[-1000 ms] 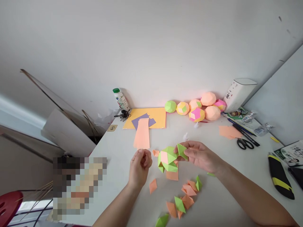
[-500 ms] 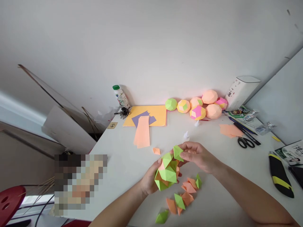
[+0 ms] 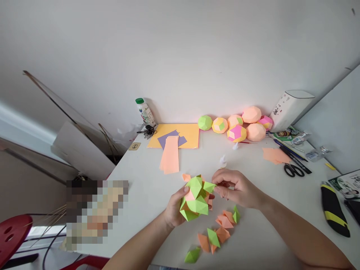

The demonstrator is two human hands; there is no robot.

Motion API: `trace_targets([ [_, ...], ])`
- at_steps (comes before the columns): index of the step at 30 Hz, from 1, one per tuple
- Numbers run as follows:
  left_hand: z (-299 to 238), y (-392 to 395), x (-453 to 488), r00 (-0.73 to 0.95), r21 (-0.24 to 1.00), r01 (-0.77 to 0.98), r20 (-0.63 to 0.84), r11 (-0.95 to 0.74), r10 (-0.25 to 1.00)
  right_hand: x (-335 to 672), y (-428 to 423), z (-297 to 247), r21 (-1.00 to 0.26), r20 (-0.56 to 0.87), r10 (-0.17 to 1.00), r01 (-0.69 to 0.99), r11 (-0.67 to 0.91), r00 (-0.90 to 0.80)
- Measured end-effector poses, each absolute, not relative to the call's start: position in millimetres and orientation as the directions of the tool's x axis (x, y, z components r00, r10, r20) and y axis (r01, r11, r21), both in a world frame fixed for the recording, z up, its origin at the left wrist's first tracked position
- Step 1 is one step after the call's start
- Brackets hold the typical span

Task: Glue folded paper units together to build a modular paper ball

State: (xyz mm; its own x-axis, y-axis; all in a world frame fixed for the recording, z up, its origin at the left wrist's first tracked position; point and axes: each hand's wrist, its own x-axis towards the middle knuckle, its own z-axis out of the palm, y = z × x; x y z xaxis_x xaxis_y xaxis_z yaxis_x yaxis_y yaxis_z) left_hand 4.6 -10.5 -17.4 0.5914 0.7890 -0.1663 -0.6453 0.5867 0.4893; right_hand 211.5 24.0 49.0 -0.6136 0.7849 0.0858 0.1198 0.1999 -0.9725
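Green and orange folded paper makes up the half-built paper ball (image 3: pixel 197 200) just below the middle of the frame, held a little above the white bench (image 3: pixel 146 176). The left hand (image 3: pixel 173 210) cups it from the lower left, fingers curled round its side and thumb up against its top. The right hand (image 3: pixel 239 189) comes in from the right, thumb and fingertips pinched on a green piece (image 3: pixel 209 186) that touches the ball's upper right edge.

Below the hands, toward the bottom centre, loose folded pieces (image 3: pixel 222 230) in orange and green lie scattered on the bench. Just above the right hand stands a small glue bottle (image 3: pixel 223 161). Further up, a peach paper strip (image 3: pixel 170 159) overlaps a purple sheet (image 3: pixel 168 138) and a yellow sheet (image 3: pixel 188 133). To their right, along the wall, sits a row of finished balls (image 3: pixel 237 125), with a white box (image 3: pixel 289 108) beside them. A drink bottle (image 3: pixel 144 111) and keys (image 3: pixel 147 130) stand at the yellow sheet's left. Scissors (image 3: pixel 292 170) lie at the right of the frame, and a red stool (image 3: pixel 11 234) shows at lower left.
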Motion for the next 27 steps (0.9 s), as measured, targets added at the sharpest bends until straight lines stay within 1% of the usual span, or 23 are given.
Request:
trace_targets([
  [4,-16,-11,4,0.588,0.498,-0.644,-0.163,0.581,0.792,212,25,48,-0.973,0.103,0.769,0.096,0.210,-0.631],
  [9,-16,-10,3,0.582,0.512,-0.641,-0.161,0.571,0.797,208,23,49,-0.938,0.166,0.782,0.148,0.312,-0.601],
  [13,-14,-11,4,0.553,0.551,-0.635,-0.165,0.541,0.817,203,19,50,-0.939,0.153,0.813,0.173,0.296,-0.562],
  [15,-13,-11,5,0.534,0.576,-0.635,-0.154,0.515,0.831,201,17,49,-0.957,0.098,0.839,0.181,0.227,-0.535],
  [16,-12,-11,5,0.523,0.588,-0.637,-0.146,0.499,0.840,201,17,48,-0.970,0.043,0.849,0.183,0.162,-0.526],
  [18,-11,-11,5,0.510,0.609,-0.636,-0.130,0.474,0.851,202,17,45,-0.984,-0.104,0.845,0.178,-0.011,-0.524],
  [20,-12,-11,5,0.502,0.628,-0.626,-0.129,0.462,0.855,203,19,41,-0.975,-0.223,0.810,0.144,-0.172,-0.543],
  [24,-12,-10,4,0.467,0.666,-0.601,-0.156,0.442,0.870,205,24,33,-0.939,-0.302,0.742,0.053,-0.340,-0.598],
  [27,-12,-10,4,0.456,0.688,-0.587,-0.154,0.426,0.876,203,25,30,-0.896,-0.354,0.721,-0.006,-0.445,-0.596],
])
